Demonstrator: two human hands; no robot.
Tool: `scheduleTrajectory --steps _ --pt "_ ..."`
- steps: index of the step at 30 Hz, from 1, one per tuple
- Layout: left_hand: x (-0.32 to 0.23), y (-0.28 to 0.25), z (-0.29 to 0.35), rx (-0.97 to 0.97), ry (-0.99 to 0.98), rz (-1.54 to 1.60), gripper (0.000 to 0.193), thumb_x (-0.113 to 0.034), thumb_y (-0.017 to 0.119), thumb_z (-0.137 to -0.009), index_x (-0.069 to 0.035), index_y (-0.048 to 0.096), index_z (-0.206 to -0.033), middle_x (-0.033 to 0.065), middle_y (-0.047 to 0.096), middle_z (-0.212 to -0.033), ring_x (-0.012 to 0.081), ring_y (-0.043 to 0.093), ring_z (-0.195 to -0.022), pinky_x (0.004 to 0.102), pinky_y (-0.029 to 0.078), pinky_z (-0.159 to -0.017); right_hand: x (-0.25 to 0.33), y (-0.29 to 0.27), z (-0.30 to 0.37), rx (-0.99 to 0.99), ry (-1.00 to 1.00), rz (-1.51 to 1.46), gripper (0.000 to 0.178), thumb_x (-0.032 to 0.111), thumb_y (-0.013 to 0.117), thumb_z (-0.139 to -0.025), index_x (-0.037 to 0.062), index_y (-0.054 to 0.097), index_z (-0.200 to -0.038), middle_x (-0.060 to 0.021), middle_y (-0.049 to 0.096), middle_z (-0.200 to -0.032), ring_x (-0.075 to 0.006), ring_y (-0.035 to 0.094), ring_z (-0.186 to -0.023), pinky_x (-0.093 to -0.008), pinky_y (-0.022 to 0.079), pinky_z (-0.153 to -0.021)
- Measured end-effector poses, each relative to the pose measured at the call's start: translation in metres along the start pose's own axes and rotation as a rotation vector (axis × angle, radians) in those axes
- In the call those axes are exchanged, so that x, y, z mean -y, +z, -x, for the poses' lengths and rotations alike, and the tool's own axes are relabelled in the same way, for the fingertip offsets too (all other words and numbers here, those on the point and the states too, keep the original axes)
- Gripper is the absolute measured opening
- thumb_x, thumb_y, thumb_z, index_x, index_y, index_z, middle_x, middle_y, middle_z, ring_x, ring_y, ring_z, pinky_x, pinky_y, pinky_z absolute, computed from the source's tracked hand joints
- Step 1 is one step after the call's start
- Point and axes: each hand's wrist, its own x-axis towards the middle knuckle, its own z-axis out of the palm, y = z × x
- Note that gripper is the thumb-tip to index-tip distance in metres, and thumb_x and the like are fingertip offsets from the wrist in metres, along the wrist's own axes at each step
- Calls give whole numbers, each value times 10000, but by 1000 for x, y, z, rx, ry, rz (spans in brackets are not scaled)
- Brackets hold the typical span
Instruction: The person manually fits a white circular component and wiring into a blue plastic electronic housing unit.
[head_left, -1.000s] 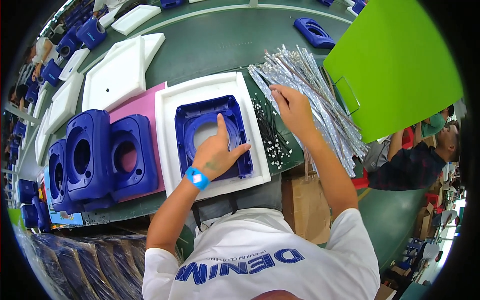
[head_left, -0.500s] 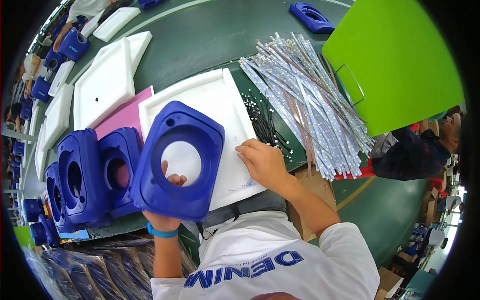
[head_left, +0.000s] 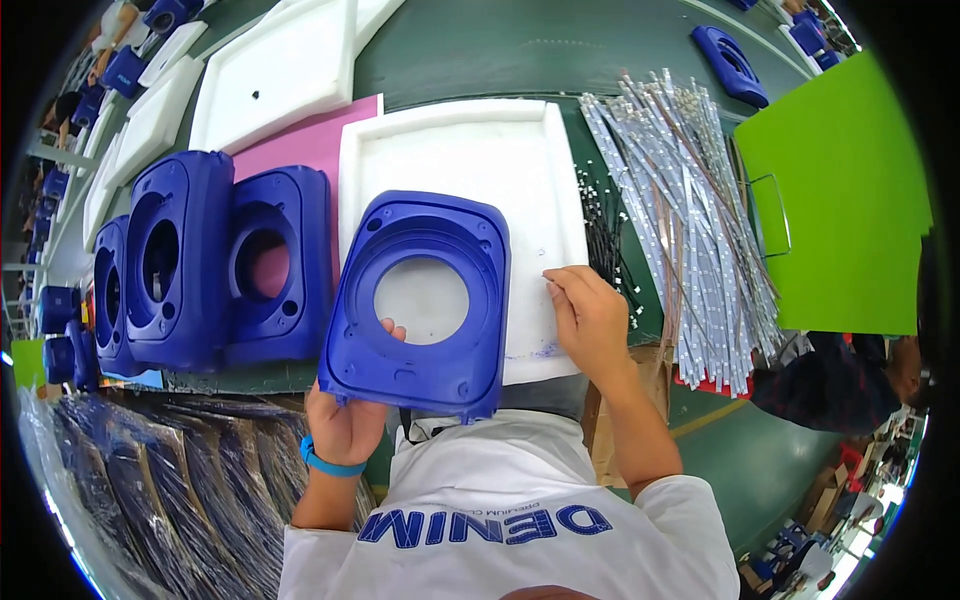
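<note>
A blue plastic housing [head_left: 486, 300] with a large round opening is held by my left hand [head_left: 345, 425] at its lower left edge. Some of those fingertips show through the opening. The inner side, with a ring-shaped recess and small bosses, faces up. Under it lies a white foam tray [head_left: 530, 190]. Over the tray's right part is my right hand [head_left: 592, 315], apart from the housing, thumb and forefinger pinched together. Whatever may be between those fingertips is too small to make out.
Several similar blue housings [head_left: 190, 330] stand at left. Right of the tray lie black cables [head_left: 603, 225] and a pile of LED strips [head_left: 690, 240], beside a green panel [head_left: 840, 200]. A pink sheet [head_left: 345, 135] and another foam tray [head_left: 280, 75] are farther back. Plastic-wrapped goods [head_left: 190, 470] sit at lower left.
The view has shifted, so the table things appear farther right. The housing is now less tilted, its inner face turned more squarely upward. My right hand stays pinched beside it.
</note>
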Motion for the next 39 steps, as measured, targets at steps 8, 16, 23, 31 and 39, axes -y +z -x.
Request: scheduleTrajectory --steps 8,16,23,31,39 --pt "47 23 29 -67 143 9 1363 -361 1009 -702 -59 128 -1697 199 334 -1681 364 299 -1589 595 308 -1273 1 4 -2 6 -21 11 119 29 709 -924 36 747 -1036 -105 728 -948 -309 700 -748 -385 549 -656" --pt "-49 85 -39 -88 351 -451 1186 -471 926 -754 -8 289 -1641 294 542 -1489 452 677 -1233 528 571 -1058 -7 2 2 -32 -8 -29 117 10 704 -923 17 742 -1034 -127 725 -957 -322 700 -758 -394 550 -666" --pt "-171 138 -180 420 -163 -795 797 -353 657 -947 67 401 -1574 296 692 -1268 388 750 -1112 429 615 -991 -9 3 6 -89 -6 -127 111 -43 672 -941 -30 708 -1046 -170 697 -931 -349 681 -747 -402 535 -652" --pt "-90 185 -274 634 -151 -1744 648 -373 675 -1007 -11 543 -1527 194 732 -1235 257 686 -1129 353 503 -1074 -11 6 8 -132 6 -134 144 -57 679 -925 -18 701 -1062 -177 686 -929 -369 683 -764 -410 542 -660" --pt "-110 183 -229 901 143 -2055 827 -259 905 -795 -116 552 -1529 197 649 -1373 342 652 -1205 461 555 -1022 -10 6 6 -126 -12 -64 145 -21 719 -885 22 699 -1021 -125 692 -916 -329 698 -774 -396 569 -656"
